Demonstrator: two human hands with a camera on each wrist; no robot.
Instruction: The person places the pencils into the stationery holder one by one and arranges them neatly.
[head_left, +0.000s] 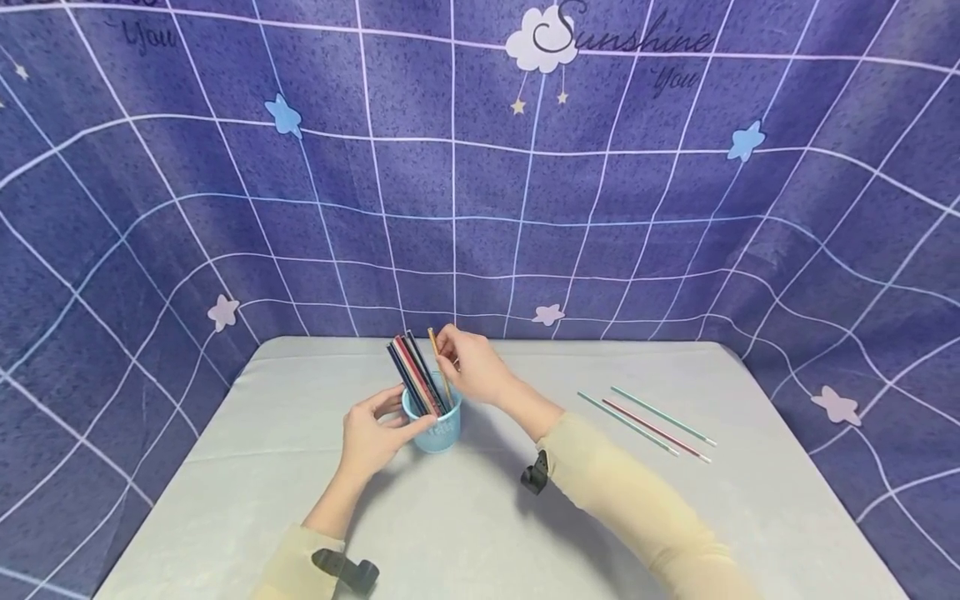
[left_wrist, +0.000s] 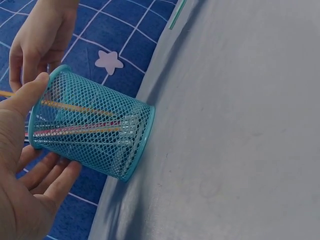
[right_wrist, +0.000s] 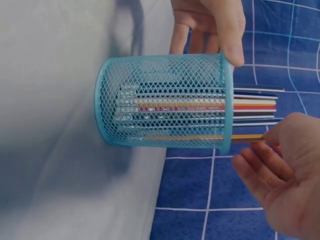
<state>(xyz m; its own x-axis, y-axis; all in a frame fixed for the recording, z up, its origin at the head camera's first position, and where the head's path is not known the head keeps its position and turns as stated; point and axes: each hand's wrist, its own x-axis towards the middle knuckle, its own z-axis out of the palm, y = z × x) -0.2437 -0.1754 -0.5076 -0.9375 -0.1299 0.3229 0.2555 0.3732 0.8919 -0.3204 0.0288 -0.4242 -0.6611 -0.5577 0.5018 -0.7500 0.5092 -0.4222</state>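
1. A blue mesh cup [head_left: 438, 429] stands upright on a pale grey surface [head_left: 480, 517], between the person's two hands.
2. The left hand [head_left: 371, 437] has its grip closed around the cup: the thumb lies on the rim, and the fingers curl round the side away from the right hand.
3. A bundle of thin sticks [head_left: 414, 379] in dark blue, red, white and black stands in the cup. The sticks lean away from the right hand and rise above the left thumb.
4. The right hand [head_left: 472, 367] is just above and beside the cup's rim. Its grip is closed in a pinch on the top end of a yellow stick [head_left: 440, 367].
5. The yellow stick's lower end is inside the cup. It stands slightly apart from the bundle, on the side nearer the right hand.
6. The right wrist view shows the yellow stick [right_wrist: 200, 136] running along the cup's mesh wall [right_wrist: 165, 100], with the fingertips [right_wrist: 272, 137] at its outer end.
7. Three loose sticks [head_left: 647, 423], two teal and one red, lie side by side on the surface. They are well apart from the right hand, on its outer side.
8. A purple grid-patterned cloth [head_left: 450, 167] with stars hangs behind the surface.
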